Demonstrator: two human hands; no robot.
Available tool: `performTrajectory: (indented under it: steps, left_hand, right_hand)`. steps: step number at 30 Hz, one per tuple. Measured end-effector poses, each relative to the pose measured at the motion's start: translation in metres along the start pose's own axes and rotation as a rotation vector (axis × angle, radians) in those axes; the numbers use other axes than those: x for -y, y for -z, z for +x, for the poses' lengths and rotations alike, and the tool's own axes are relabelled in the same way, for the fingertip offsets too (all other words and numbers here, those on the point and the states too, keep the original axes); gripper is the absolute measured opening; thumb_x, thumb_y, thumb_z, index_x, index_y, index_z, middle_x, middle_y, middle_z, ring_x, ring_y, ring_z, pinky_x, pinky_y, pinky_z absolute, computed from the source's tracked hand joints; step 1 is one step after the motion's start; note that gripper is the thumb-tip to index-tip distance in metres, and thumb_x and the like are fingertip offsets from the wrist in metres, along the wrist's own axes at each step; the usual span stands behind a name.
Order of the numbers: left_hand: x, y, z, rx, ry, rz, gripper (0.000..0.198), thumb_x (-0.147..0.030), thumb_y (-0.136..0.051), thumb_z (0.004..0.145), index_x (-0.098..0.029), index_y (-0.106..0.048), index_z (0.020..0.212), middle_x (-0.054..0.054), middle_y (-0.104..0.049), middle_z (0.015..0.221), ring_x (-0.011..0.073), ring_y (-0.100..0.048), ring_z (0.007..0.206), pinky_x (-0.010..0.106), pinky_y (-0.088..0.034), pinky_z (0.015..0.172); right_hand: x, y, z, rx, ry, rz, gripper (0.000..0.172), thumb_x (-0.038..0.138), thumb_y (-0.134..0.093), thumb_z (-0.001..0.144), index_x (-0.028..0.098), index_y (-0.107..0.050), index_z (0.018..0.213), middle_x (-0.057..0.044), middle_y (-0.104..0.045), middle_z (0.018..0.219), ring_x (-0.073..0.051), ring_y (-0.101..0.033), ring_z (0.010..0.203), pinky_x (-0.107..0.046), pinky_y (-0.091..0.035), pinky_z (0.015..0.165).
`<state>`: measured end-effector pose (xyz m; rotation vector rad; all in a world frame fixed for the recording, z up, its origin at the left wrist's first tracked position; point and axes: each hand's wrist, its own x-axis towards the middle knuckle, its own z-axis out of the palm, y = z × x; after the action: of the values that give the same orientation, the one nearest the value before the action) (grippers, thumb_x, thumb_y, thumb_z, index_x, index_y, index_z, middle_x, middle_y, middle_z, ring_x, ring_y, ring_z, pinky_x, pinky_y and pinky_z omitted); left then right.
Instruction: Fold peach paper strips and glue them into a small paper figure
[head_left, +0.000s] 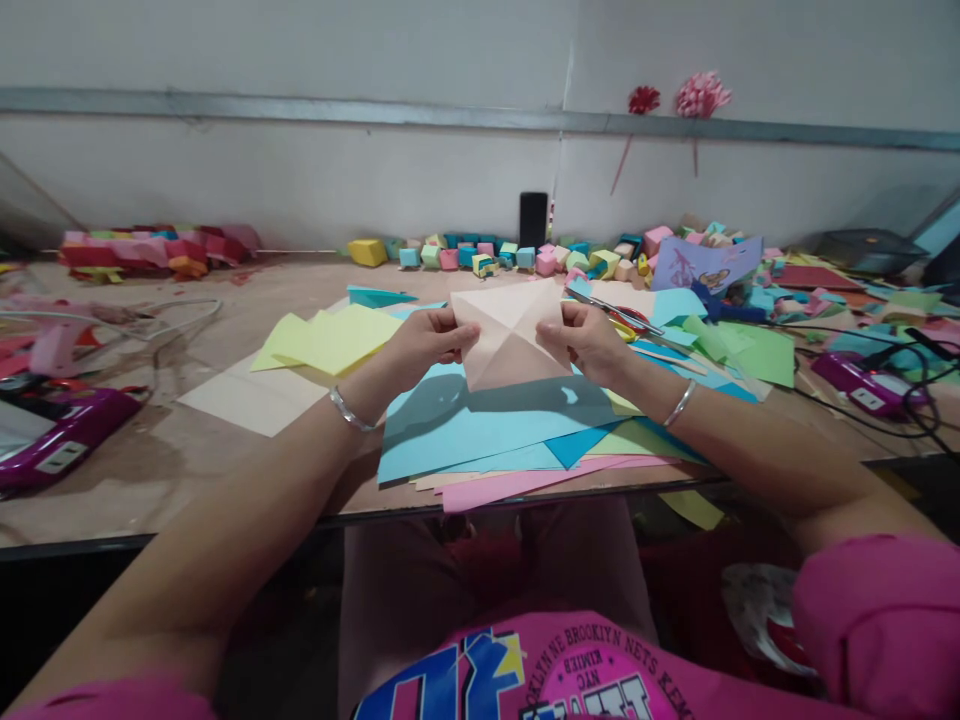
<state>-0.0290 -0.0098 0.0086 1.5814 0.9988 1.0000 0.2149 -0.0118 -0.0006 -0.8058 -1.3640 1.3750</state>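
Observation:
A square sheet of pale pink paper (510, 355) with crossing diagonal creases is held up above the table. My left hand (429, 345) pinches its left edge between thumb and fingers. On the opposite edge, my right hand (589, 338) grips it the same way. Beneath lies a large light blue sheet (427, 440) on a stack of coloured paper. Yellow sheets (334, 338) and a cream sheet (251, 395) rest left of my left hand. Scissors (619, 308) with red and yellow on the handles lie just beyond my right hand.
Small folded paper boxes (465, 255) line the wall, near an upright black phone (533, 218). A red and pink paper pile (154, 250) sits at the back left. Purple power strips (862, 385) with cables lie to the right and left. A purple printed card (709, 265) leans at the back right.

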Motion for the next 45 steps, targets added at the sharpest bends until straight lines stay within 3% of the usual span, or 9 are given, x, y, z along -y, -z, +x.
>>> performTrajectory:
  steps: [7, 17, 23, 26, 29, 32, 37, 40, 45]
  left_hand:
    - [-0.007, -0.001, -0.002, -0.065, -0.069, 0.181, 0.025, -0.034, -0.074, 0.069, -0.013, -0.062, 0.064, -0.003, -0.052, 0.054, 0.0062, -0.044, 0.048, 0.019, -0.031, 0.044]
    - [0.016, 0.012, 0.008, 0.014, -0.091, 0.619, 0.016, -0.026, -0.081, 0.049, -0.017, -0.071, 0.058, 0.001, -0.064, 0.058, 0.0164, -0.055, 0.057, 0.025, -0.038, 0.052]
    - [0.0, 0.003, 0.002, 0.007, -0.447, 0.925, 0.066, -0.026, -0.082, 0.053, -0.024, -0.065, 0.117, 0.007, -0.063, 0.106, 0.0241, -0.057, 0.094, 0.03, -0.044, 0.075]
    - [-0.001, 0.0, -0.001, 0.018, -0.527, 1.083, 0.023, -0.019, -0.068, 0.068, -0.02, -0.072, 0.091, 0.005, -0.065, 0.085, 0.0193, -0.057, 0.077, 0.027, -0.04, 0.065]
    - [0.005, -0.002, 0.0, 0.015, -0.505, 1.102, 0.011, -0.012, -0.057, 0.07, -0.017, -0.064, 0.064, 0.003, -0.059, 0.068, 0.0155, -0.051, 0.062, 0.026, -0.034, 0.056]
    - [0.009, -0.006, 0.001, -0.01, -0.503, 1.109, 0.009, -0.011, -0.054, 0.069, -0.017, -0.06, 0.066, 0.004, -0.057, 0.069, 0.016, -0.05, 0.063, 0.026, -0.033, 0.056]
    - [0.01, -0.013, -0.001, 0.037, -0.495, 1.136, 0.01, -0.011, -0.052, 0.072, -0.017, -0.06, 0.069, 0.005, -0.057, 0.072, 0.016, -0.049, 0.062, 0.027, -0.03, 0.054]
    - [0.012, -0.013, -0.001, 0.083, -0.484, 1.149, 0.018, -0.011, -0.05, 0.075, -0.018, -0.066, 0.081, 0.007, -0.061, 0.082, 0.0165, -0.051, 0.066, 0.027, -0.028, 0.054]
    - [0.007, -0.009, -0.004, 0.267, -0.463, 1.133, 0.028, -0.013, -0.054, 0.075, -0.022, -0.07, 0.095, 0.004, -0.064, 0.085, 0.0139, -0.053, 0.066, 0.024, -0.03, 0.055]
  right_hand:
    - [-0.011, 0.007, 0.009, 0.012, 0.068, -0.315, 0.035, 0.035, -0.072, 0.064, 0.014, -0.063, 0.09, -0.004, -0.066, 0.079, -0.012, -0.056, 0.063, -0.022, -0.041, 0.05]
    - [-0.012, 0.018, 0.011, 0.121, 0.355, -0.778, 0.007, 0.016, -0.063, 0.066, 0.018, -0.064, 0.073, 0.001, -0.061, 0.07, -0.012, -0.051, 0.066, -0.026, -0.038, 0.061]
    - [-0.014, 0.013, 0.007, 0.217, 0.503, -0.941, 0.011, 0.009, -0.055, 0.068, 0.018, -0.061, 0.068, -0.001, -0.059, 0.072, -0.014, -0.05, 0.071, -0.029, -0.039, 0.07]
    - [-0.011, 0.009, 0.003, 0.164, 0.586, -0.971, 0.008, 0.012, -0.056, 0.073, 0.018, -0.061, 0.077, -0.005, -0.062, 0.085, -0.019, -0.054, 0.086, -0.032, -0.04, 0.08]
    - [-0.011, 0.006, 0.0, 0.138, 0.548, -0.983, 0.039, 0.021, -0.069, 0.07, 0.017, -0.058, 0.108, -0.008, -0.064, 0.101, -0.022, -0.057, 0.093, -0.032, -0.043, 0.079]
    - [-0.016, 0.005, 0.0, 0.143, 0.418, -1.042, 0.069, 0.024, -0.077, 0.062, 0.018, -0.05, 0.126, -0.009, -0.063, 0.114, -0.023, -0.059, 0.09, -0.032, -0.045, 0.076]
    - [-0.025, 0.006, 0.003, 0.095, 0.457, -1.196, 0.044, 0.011, -0.068, 0.065, 0.016, -0.062, 0.109, -0.007, -0.066, 0.092, -0.024, -0.057, 0.085, -0.034, -0.043, 0.075]
    - [-0.023, 0.007, 0.005, 0.103, 0.567, -1.188, 0.029, 0.01, -0.064, 0.07, 0.018, -0.066, 0.098, -0.009, -0.065, 0.102, -0.025, -0.054, 0.098, -0.037, -0.04, 0.085]
    - [-0.017, 0.01, 0.007, 0.309, 0.743, -1.327, 0.018, 0.014, -0.053, 0.083, 0.021, -0.069, 0.079, -0.006, -0.065, 0.088, -0.021, -0.053, 0.088, -0.034, -0.035, 0.075]
